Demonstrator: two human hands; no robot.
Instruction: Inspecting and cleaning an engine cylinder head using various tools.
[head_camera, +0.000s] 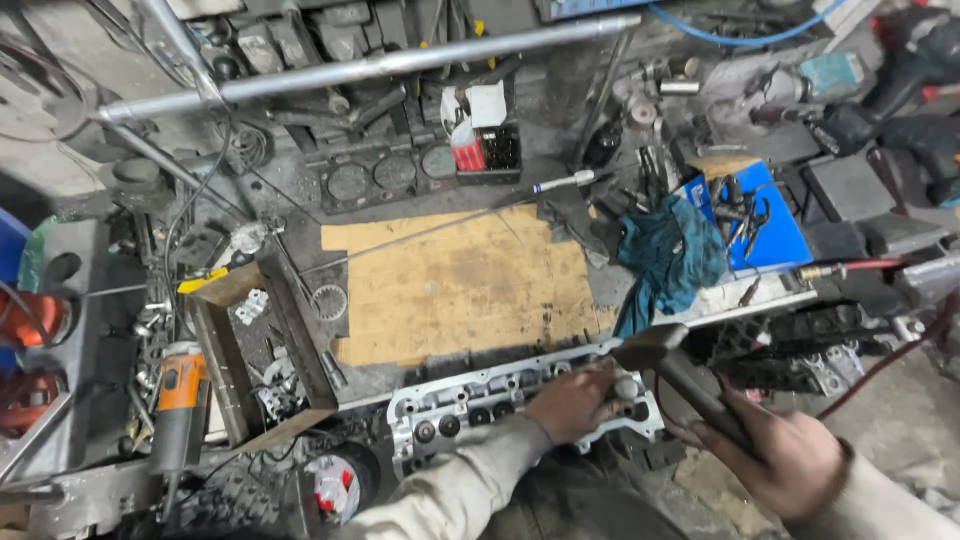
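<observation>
A grey metal cylinder head (470, 400) lies along the front edge of the workbench, with several round valve holes showing. My left hand (575, 402) rests on its right end, fingers curled on a small round part (625, 388) there. My right hand (790, 462) grips the dark handle of a hammer (660, 350), whose metal head hangs just above the cylinder head's right end, close to my left fingers.
A plywood sheet (460, 285) covers the bench's middle. A brown box of small parts (262, 345) and an orange angle grinder (180, 400) sit left. A teal rag (670, 255), a blue tray of tools (770, 235) and a red hose (880, 265) lie right. A steel pipe (380, 65) crosses above.
</observation>
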